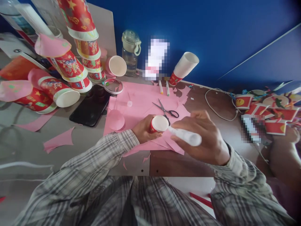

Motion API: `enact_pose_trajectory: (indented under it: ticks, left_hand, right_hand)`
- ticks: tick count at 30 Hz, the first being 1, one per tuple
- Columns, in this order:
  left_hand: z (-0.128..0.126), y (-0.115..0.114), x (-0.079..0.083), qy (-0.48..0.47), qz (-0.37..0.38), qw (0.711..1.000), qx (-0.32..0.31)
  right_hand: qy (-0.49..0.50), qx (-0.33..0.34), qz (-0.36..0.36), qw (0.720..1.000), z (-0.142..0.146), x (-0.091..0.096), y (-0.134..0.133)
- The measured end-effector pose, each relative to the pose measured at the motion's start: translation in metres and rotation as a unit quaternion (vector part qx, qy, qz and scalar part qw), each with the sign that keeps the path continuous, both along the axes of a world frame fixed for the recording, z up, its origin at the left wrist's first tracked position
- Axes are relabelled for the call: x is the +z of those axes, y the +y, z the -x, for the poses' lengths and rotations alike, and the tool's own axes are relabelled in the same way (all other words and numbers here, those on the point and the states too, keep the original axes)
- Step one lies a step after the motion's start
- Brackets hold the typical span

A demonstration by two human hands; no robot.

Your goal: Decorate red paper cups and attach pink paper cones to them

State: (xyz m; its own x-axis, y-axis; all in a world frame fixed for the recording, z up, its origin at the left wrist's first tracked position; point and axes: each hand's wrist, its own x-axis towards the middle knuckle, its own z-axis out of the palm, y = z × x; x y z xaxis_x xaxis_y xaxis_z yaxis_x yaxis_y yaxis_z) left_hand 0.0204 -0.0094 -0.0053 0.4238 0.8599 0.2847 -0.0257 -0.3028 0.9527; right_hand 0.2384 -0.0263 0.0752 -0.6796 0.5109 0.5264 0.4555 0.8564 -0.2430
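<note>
My left hand is closed around a red paper cup, whose pale round end faces up toward me. In my right hand is a white glue bottle, tilted so that its narrow tip sits at the cup's right rim; whether they touch I cannot tell. Beneath both hands lie sheets of pink paper. Just beyond the cup rest black-handled scissors, blades apart. A pink paper disc and a small whitish cap lie left of the cup.
Red cups with pink cones and a tall cup stack stand at left, near a black phone. Behind are a water bottle, markers and nested cups. Another person's arm is at right beside decorated cups.
</note>
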Motion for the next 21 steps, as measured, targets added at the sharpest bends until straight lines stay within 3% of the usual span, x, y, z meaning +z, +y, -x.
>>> enact_pose_trajectory:
  ticks: [3, 6, 12, 17, 21]
  left_hand:
    - [0.0, 0.0, -0.003, 0.01, -0.011, 0.999, 0.04]
    - [-0.001, 0.001, -0.008, 0.056, -0.049, 0.991, 0.113]
    - [-0.002, -0.001, -0.004, 0.077, -0.043, 0.984, 0.154]
    - [-0.003, -0.001, -0.001, 0.088, -0.004, 0.982, 0.167]
    - [-0.003, 0.001, -0.004, 0.089, 0.003, 0.979, 0.182]
  right_hand:
    - [0.069, -0.007, -0.038, 0.997, -0.006, -0.007, -0.003]
    - [0.109, 0.005, -0.054, 0.993, 0.001, -0.032, -0.003]
    - [0.078, -0.054, 0.026, 0.995, 0.017, -0.078, 0.004]
    - [0.035, -0.071, 0.022, 0.997, 0.014, -0.089, 0.005]
    - [0.096, -0.1, -0.023, 0.99, -0.001, -0.096, 0.004]
